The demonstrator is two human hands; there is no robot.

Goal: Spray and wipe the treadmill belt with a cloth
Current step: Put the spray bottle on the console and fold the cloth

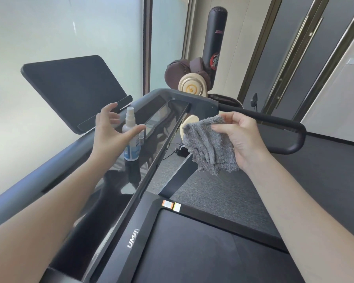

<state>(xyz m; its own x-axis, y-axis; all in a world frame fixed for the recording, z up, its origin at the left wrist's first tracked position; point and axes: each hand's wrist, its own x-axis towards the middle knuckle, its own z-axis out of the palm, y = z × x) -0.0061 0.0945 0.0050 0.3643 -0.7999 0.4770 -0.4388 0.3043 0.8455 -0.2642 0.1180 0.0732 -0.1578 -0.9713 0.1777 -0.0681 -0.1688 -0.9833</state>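
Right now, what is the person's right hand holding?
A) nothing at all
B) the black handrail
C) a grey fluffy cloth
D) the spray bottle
C: the right hand pinches the grey cloth in the air, while the spray bottle stands upright on the glossy console beside the open left hand.

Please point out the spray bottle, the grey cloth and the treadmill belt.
Small white plastic spray bottle (132, 151): head view, on its blue label.
Fluffy grey cloth (207, 144): head view, on its hanging middle.
Black treadmill belt (192, 254): head view, on its bare surface.
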